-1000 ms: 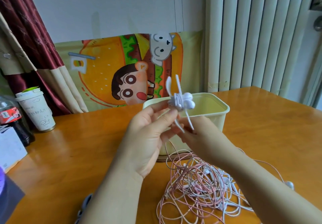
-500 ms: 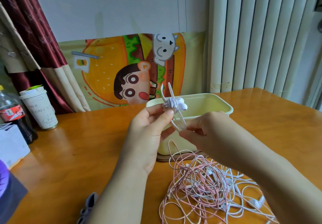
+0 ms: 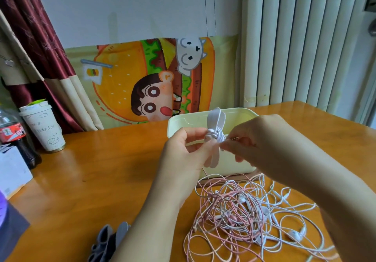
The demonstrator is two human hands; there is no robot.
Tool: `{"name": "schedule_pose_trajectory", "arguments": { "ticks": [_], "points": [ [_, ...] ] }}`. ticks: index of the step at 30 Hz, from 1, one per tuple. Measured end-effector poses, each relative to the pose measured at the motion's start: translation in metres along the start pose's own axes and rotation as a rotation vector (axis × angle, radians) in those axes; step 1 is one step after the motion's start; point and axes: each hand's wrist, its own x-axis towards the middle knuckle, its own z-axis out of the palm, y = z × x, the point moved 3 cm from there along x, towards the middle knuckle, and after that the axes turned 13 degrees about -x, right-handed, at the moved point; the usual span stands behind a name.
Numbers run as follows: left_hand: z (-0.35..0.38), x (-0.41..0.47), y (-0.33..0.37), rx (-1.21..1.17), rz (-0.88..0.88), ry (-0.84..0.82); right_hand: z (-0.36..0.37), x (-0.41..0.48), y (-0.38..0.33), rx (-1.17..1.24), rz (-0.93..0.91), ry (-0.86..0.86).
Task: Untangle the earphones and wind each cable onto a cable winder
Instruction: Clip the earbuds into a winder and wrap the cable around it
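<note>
Earphones (image 3: 230, 206) in pink and white lie in a loose tangle on the wooden table (image 3: 101, 180), just in front of a cream plastic box (image 3: 240, 112) and beneath the person's forearms. One set is apart from that heap. Its wound cable (image 3: 218, 136) sits round the waist of a white cable winder (image 3: 216, 119), which is held up in front of the box, clear of the table.

The left hand (image 3: 183, 155) pinches the winder at its middle, thumb on the near side and fingertips opposite. The right hand (image 3: 264, 145) pinches the metal plug (image 3: 234, 139) between thumb and forefinger, right beside the coil, with its other fingers folded under.

All of this looks very light. The cable is thin, soft and likely springy, so the last turn may slip loose unless the plug is tucked in firmly. The winder's wings look pliable (probably silicone, though that is a guess), so the waist is the sound place to hold it. The plug is the one stiff part and gives the surest grip.

In the heap, strands are best lifted near an earbud or a plug and eased free, since pulling would probably tighten the knots. Spare grey winders (image 3: 109, 239) lie at the near edge, to the left.
</note>
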Motion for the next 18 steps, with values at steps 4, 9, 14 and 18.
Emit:
{"name": "schedule_pose_trajectory", "arguments": {
  "ticks": [4,9,14,18],
  "points": [
    [-0.003,0.002,-0.002,-0.034,-0.034,-0.01,0.004,0.002,0.001,0.008,-0.008,0.205],
    [-0.006,0.003,-0.001,-0.097,-0.026,-0.031,0.009,0.006,-0.001,0.097,-0.012,0.331],
    [-0.003,0.003,-0.003,-0.011,-0.034,-0.051,0.014,0.008,-0.007,0.191,-0.075,0.367],
    [-0.002,0.0,0.0,0.142,0.039,-0.042,0.024,0.012,-0.003,0.337,-0.048,0.314]
  ]
}}
